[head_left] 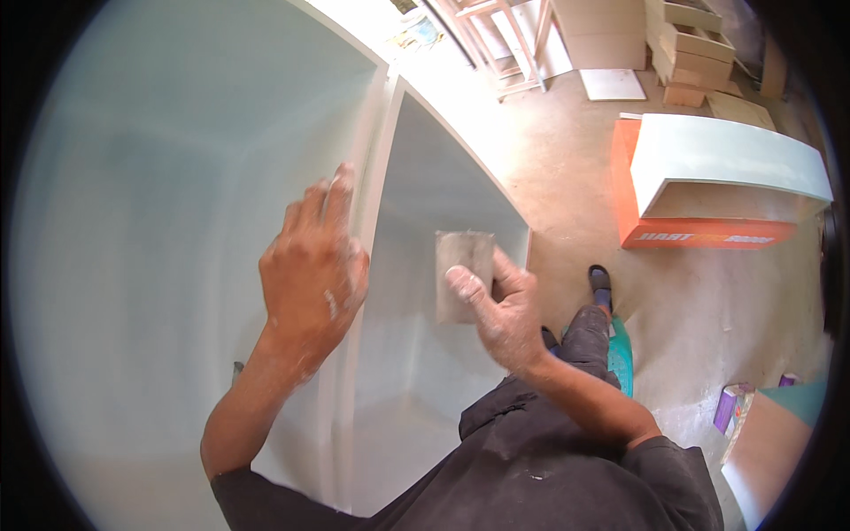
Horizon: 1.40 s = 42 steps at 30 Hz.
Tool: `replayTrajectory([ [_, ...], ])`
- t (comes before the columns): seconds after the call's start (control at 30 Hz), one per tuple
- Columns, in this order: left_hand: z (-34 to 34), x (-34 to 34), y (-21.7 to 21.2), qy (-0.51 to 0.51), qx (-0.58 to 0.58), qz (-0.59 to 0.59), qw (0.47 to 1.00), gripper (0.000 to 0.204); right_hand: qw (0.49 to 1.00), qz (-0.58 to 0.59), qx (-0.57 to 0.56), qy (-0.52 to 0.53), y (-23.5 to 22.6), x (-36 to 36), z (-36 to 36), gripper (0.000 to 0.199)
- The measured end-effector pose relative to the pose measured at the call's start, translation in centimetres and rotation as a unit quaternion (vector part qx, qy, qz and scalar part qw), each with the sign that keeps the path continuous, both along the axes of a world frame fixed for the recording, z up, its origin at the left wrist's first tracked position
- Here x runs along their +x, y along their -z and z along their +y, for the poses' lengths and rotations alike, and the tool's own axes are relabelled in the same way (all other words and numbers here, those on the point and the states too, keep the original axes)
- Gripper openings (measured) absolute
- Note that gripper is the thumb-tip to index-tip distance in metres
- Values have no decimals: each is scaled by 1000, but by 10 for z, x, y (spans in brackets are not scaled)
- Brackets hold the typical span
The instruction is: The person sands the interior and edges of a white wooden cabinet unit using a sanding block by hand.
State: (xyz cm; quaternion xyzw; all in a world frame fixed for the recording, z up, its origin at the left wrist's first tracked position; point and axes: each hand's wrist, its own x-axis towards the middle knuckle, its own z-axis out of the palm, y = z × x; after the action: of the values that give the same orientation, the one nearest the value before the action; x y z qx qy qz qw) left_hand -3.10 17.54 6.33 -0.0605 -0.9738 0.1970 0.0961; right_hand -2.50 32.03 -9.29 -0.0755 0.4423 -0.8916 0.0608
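A large pale, white-coated cabinet (133, 292) with open compartments fills the left side. A narrow upright divider (376, 177) runs between two of them. My left hand (312, 257), dusted white, lies along this divider with its fingers stretched out, and nothing shows in it. In front of the right compartment, my right hand (505, 310) grips a grey rectangular sanding pad (456, 252), thumb across its face and fingers behind. Both the pad and the hand are slightly blurred. I cannot tell whether the pad touches the cabinet.
To the right, a white open-fronted box (726, 164) rests on an orange carton (627, 199). Wooden frames (509, 40) and stacked drawer-like boxes (695, 53) stand at the back. A teal stool (622, 354) is beside my leg. A pale panel (770, 442) lies at the lower right.
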Motion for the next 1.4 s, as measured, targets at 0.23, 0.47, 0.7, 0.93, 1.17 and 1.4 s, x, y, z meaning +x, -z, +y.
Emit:
replayTrajectory([
  [0.23, 15, -49, 8, -30, -156, 27, 987, 76, 993, -80, 46, -80, 21, -70, 41, 20],
  [0.47, 20, -63, 25, -110, -142, 56, 982, 68, 993, -59, 43, -88, 23, -145, 60, 25],
  [0.7, 62, -29, 47, -19, 47, 21, 999, 55, 980, -75, 61, -177, 24, -208, 76, 30],
  [0.93, 63, -71, 81, -142, 44, 30, 988, 78, 967, -71, 104, -222, 38, -229, 87, 25],
  [1.17, 48, -114, 93, -104, 14, 90, 990, 83, 968, -76, 136, -199, 50, -250, 96, 24],
  [1.4, 59, -172, 111, -101, 21, 159, 982, 83, 973, -68, 116, -190, 64, -291, 108, 24],
])
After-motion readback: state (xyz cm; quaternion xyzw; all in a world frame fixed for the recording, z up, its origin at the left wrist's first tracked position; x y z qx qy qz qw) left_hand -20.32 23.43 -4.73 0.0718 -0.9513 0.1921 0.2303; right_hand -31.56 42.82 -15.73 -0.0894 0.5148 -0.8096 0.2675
